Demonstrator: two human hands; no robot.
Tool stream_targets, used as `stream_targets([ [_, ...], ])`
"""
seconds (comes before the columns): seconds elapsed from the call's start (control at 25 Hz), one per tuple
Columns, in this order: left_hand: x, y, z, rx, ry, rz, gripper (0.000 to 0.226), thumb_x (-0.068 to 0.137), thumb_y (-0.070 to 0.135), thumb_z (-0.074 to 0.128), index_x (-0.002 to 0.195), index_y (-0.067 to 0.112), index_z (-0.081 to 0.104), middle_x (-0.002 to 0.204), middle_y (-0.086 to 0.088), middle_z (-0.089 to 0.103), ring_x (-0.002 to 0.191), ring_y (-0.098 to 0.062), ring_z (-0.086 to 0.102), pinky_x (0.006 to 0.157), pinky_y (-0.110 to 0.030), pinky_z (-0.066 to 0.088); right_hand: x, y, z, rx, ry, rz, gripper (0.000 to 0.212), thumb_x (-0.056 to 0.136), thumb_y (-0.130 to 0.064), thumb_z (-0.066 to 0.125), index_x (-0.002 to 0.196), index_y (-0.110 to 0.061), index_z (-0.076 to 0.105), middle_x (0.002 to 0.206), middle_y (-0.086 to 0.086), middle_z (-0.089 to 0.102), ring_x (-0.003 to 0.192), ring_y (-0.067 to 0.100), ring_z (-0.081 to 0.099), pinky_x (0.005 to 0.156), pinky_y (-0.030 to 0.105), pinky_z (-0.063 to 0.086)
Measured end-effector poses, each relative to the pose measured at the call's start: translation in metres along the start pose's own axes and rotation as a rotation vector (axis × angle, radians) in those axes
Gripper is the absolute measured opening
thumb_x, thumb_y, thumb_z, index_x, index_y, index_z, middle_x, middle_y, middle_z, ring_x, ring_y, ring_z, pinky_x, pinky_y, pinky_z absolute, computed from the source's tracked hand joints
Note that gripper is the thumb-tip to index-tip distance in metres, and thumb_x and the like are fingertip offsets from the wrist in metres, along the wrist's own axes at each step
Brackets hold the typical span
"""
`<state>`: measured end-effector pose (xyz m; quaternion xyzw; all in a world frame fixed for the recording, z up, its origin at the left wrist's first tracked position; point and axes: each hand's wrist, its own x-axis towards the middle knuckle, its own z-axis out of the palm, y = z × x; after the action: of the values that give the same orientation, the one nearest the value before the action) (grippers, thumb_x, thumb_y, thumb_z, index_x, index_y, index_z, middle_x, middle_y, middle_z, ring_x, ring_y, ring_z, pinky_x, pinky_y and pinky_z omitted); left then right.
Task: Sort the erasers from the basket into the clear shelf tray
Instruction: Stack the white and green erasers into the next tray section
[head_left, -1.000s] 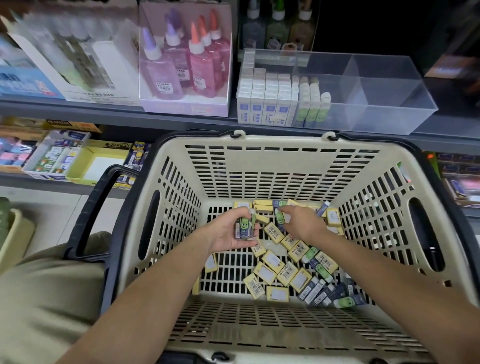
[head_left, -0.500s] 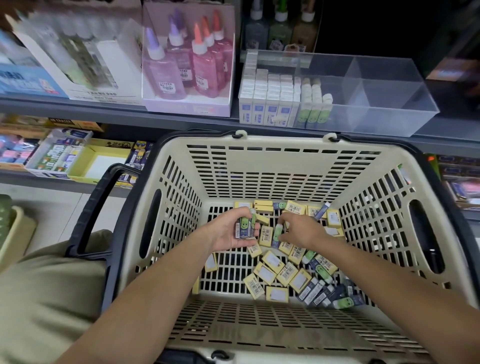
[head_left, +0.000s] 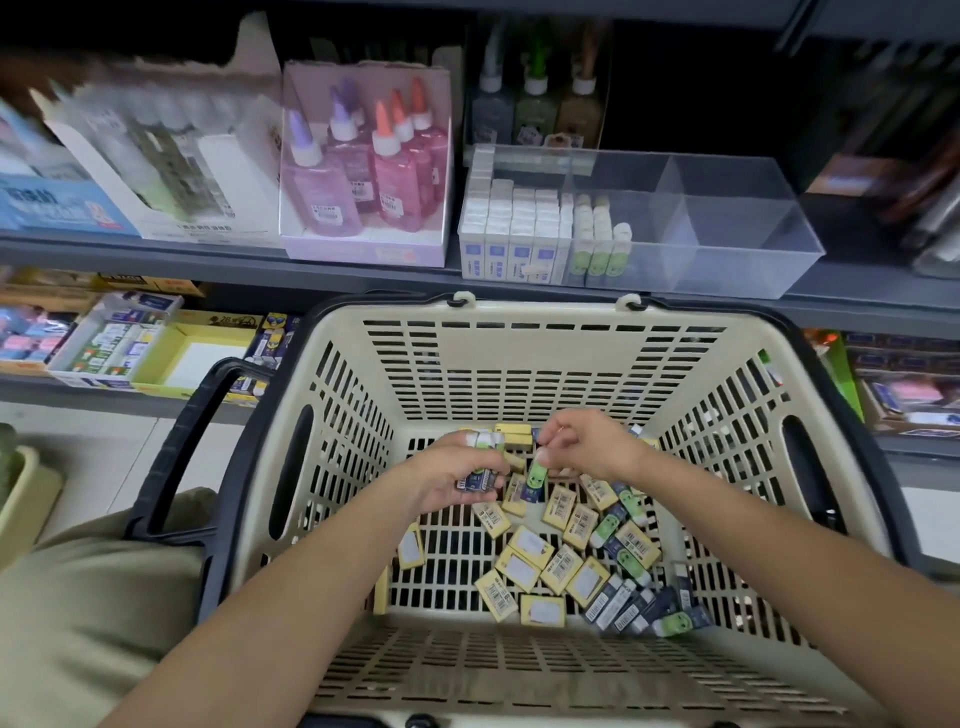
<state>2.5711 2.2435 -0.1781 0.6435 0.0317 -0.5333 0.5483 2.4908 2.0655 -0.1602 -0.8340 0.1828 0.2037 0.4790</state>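
Basket (head_left: 545, 358) matt plastic; tray (head_left: 727, 218) clear glossy plastic.

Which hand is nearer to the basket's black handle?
Left. The left hand, holding erasers, is right of the black handle; the right hand, pinching a green eraser, is farther right.

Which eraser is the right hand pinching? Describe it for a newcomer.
In the beige basket, look toward its far end. The right hand pinches one eraser: green top, dark sleeve, held upright above flat yellow erasers.
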Motion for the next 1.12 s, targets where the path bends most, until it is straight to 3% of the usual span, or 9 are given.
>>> stream_targets([
  [0.16,-0.018,0.033,0.017,0.097,-0.062,0.231,0.015,0.079,0.004,0.069,0.087,0.013,0.061,0.068,-0.001,0.068,0.065,-0.010,0.065,0.059,-0.023,0.054,-0.025,-0.034,-0.035,-0.017,0.067,-0.133,0.009,0.081,-0.014,0.071,0.087,-0.019,0.066,0.077,-0.005,0.067,0.073,0.008,0.064,0.072,0.022,0.053],
  [0.28,-0.032,0.063,0.022,0.060,-0.040,0.343,0.019,0.079,0.003,0.069,0.094,0.011,0.060,0.070,-0.003,0.068,0.066,-0.012,0.066,0.055,-0.023,0.053,-0.044,-0.062,-0.075,0.012,0.178,-0.254,0.011,0.080,-0.013,0.071,0.082,-0.023,0.065,0.082,-0.001,0.070,0.077,0.008,0.066,0.072,0.021,0.054],
  [0.48,-0.046,0.108,0.034,-0.023,0.023,0.507,0.017,0.080,0.006,0.068,0.094,0.011,0.059,0.074,-0.007,0.068,0.068,-0.013,0.065,0.054,-0.023,0.052,-0.053,-0.098,-0.149,0.137,0.580,-0.381,0.016,0.080,-0.011,0.071,0.075,-0.024,0.064,0.075,0.009,0.070,0.065,0.009,0.066,0.062,0.020,0.053],
  [0.64,-0.048,0.131,0.041,-0.082,0.059,0.569,0.016,0.081,0.006,0.067,0.093,0.010,0.059,0.072,-0.007,0.067,0.067,-0.014,0.063,0.053,-0.023,0.052,-0.027,-0.108,-0.175,-0.133,0.862,-0.391,0.006,0.082,-0.018,0.069,0.082,-0.023,0.066,0.078,-0.002,0.067,0.068,0.008,0.060,0.067,0.016,0.049],
  [0.76,-0.046,0.140,0.038,-0.117,0.100,0.578,0.019,0.080,0.006,0.069,0.096,0.009,0.059,0.076,-0.006,0.069,0.067,-0.013,0.066,0.052,-0.023,0.052,-0.002,-0.108,-0.177,-0.321,0.821,-0.316,0.013,0.088,-0.022,0.062,0.099,-0.018,0.067,0.094,0.003,0.069,0.090,0.016,0.063,0.084,0.025,0.045],
  [0.92,-0.045,0.146,0.032,-0.106,0.107,0.582,0.018,0.080,0.006,0.069,0.096,0.008,0.060,0.079,-0.006,0.068,0.068,-0.012,0.067,0.051,-0.023,0.052,0.021,-0.105,-0.173,-0.379,0.622,-0.191,0.016,0.092,-0.018,0.054,0.104,-0.017,0.065,0.105,0.008,0.067,0.099,0.024,0.062,0.086,0.030,0.046],
  [1.12,-0.041,0.156,0.037,-0.075,0.085,0.585,0.019,0.081,0.004,0.068,0.097,0.008,0.057,0.080,-0.008,0.066,0.067,-0.012,0.066,0.052,-0.024,0.052,0.028,-0.104,-0.173,-0.481,0.522,-0.178,0.030,0.098,-0.014,0.038,0.111,-0.017,0.065,0.122,0.005,0.062,0.111,0.024,0.056,0.095,0.034,0.043],
])
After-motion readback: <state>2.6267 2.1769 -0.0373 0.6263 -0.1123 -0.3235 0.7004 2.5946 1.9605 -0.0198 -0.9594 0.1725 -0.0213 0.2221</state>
